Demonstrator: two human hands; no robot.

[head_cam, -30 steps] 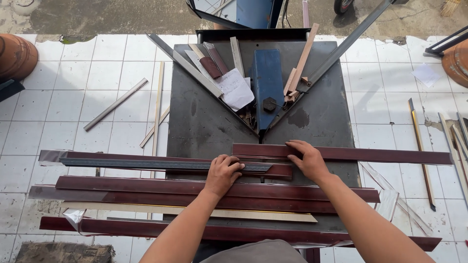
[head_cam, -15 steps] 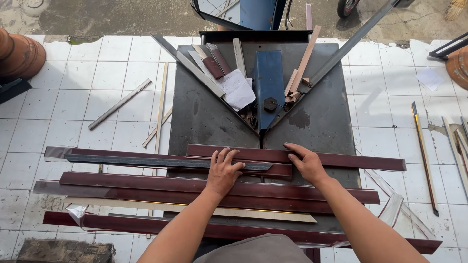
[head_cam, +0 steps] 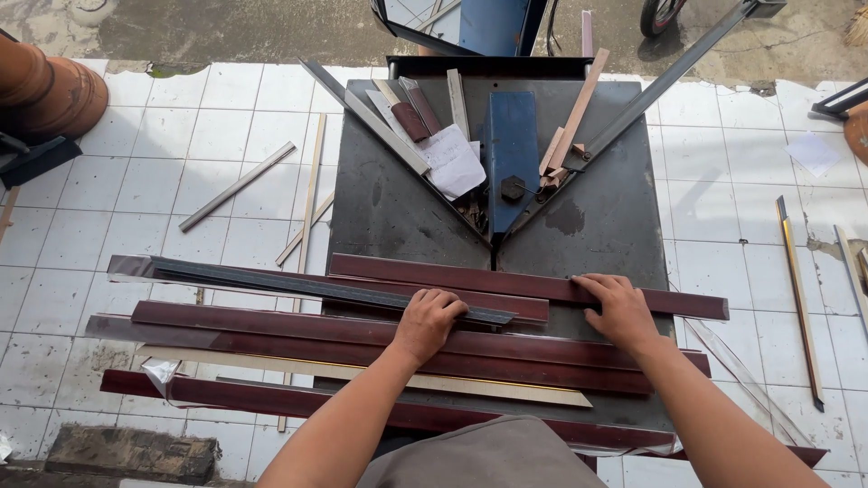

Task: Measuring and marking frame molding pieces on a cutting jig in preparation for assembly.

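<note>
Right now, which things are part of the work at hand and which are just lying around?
In hand:
left hand on dark strip
right hand on maroon moulding
steel table
blue cutter

Lying about:
paper
grey bar on tiles
clay pot
gold-edged strip

Both hands rest on long strips laid across a metal table (head_cam: pixel 597 226). The left hand (head_cam: pixel 429 321) lies left of the right hand (head_cam: pixel 619 307). Beyond them stands a V-shaped cutter (head_cam: pixel 508 163); nearer the body lie more strips (head_cam: pixel 362 370).

2 hands (head_cam: pixel 429 321) (head_cam: pixel 622 309) flat on maroon moulding strips (head_cam: pixel 506 282)
</note>
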